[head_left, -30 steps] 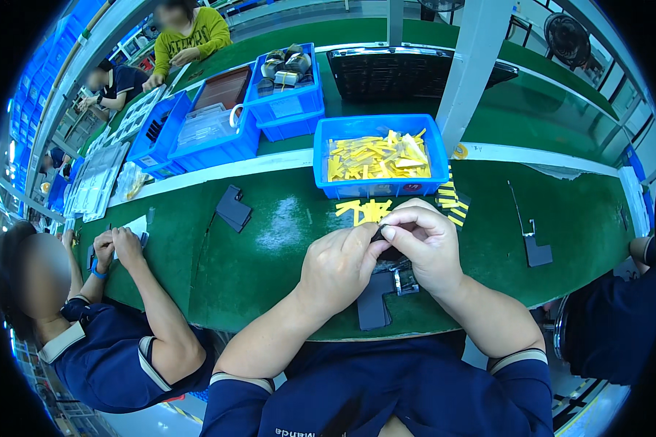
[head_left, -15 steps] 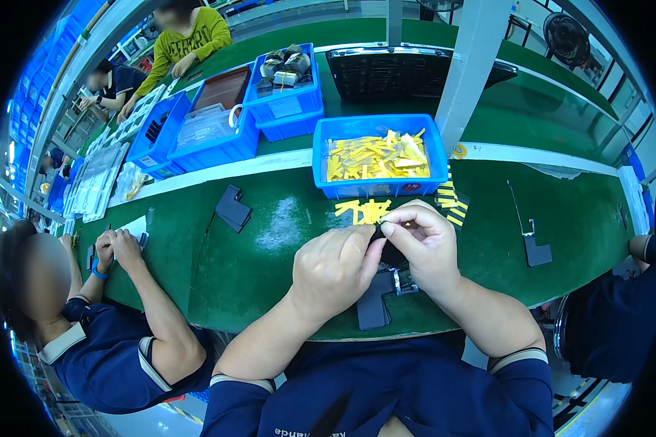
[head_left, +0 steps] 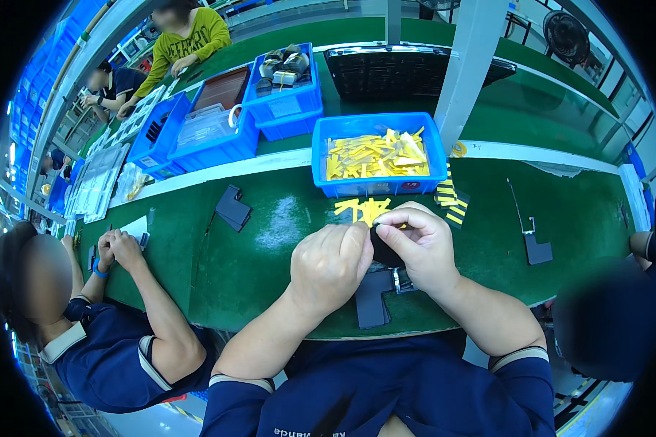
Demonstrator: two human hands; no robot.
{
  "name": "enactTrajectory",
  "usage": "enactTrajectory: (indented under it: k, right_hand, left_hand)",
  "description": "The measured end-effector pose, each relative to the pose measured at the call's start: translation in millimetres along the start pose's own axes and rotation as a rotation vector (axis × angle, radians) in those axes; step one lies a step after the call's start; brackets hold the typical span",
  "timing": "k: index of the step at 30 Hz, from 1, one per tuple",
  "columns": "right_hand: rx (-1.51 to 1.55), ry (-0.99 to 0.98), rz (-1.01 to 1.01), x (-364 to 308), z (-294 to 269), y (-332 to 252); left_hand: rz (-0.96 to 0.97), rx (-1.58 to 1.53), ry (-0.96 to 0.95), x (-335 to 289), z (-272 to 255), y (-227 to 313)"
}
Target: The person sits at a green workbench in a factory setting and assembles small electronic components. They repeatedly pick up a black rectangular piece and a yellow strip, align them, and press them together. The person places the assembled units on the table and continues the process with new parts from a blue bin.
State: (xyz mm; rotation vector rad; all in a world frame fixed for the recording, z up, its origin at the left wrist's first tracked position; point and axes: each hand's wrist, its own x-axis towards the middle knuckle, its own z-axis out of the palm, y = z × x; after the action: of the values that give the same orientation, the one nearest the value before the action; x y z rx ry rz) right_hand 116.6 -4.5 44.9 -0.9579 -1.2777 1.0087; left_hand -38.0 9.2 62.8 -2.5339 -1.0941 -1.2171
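Observation:
My right hand is closed in a pinch on a black flat piece, whose upper corner shows between thumb and forefinger. Against the near edge of that piece, my left hand is closed too, thumb and fingertips pressed together; what it grips is hidden. Below the hands lies a stack of dark grey L-shaped plates, beside a small shiny metal part. Just beyond my fingertips is a loose pile of yellow strips.
A blue bin of yellow strips stands behind the pile, next to a black-and-yellow striped sheet. More dark plates lie left, and another plate lies right. A co-worker works close on my left; a grey post rises behind.
My left fingertips have drawn slightly away from my right ones. The black piece shows a little more between the hands. At the right edge, a neighbouring person's dark head has leaned into view.

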Motion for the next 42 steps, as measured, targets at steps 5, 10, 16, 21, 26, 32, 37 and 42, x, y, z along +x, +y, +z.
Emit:
enactTrajectory:
  k: [5, 10, 16, 21, 26, 32, 37, 42]
  right_hand:
    - [-0.035, 0.001, -0.023, 2, -1, 1]
    - [-0.016, 0.003, -0.019, 4, -3, 4]
    - [-0.038, -0.037, -0.031, 5, -5, 4]
    - [-0.064, -0.052, -0.055, 5, -5, 4]
    - [-0.071, -0.030, -0.034, 5, -5, 1]
    - [-0.091, -0.011, -0.042, 4, -4, 1]
    - [-0.106, -0.017, -0.050, 3, -3, 1]
    - [-0.122, -0.008, -0.029, 4, -4, 2]
  left_hand:
    - [0.011, -0.015, 0.012, -2, 2, -2]
    - [-0.012, -0.093, 0.009, -3, 4, -6]
    - [-0.130, -0.326, -0.043, 0, 4, -12]
    - [-0.129, -0.292, -0.022, 0, 2, -11]
    - [-0.058, -0.206, 0.050, -2, 4, -6]
    - [0.011, -0.125, 0.039, -3, 3, -4]
    - [0.014, -0.089, 0.033, -4, 2, -3]
    - [-0.060, -0.176, -0.006, -4, 4, -8]
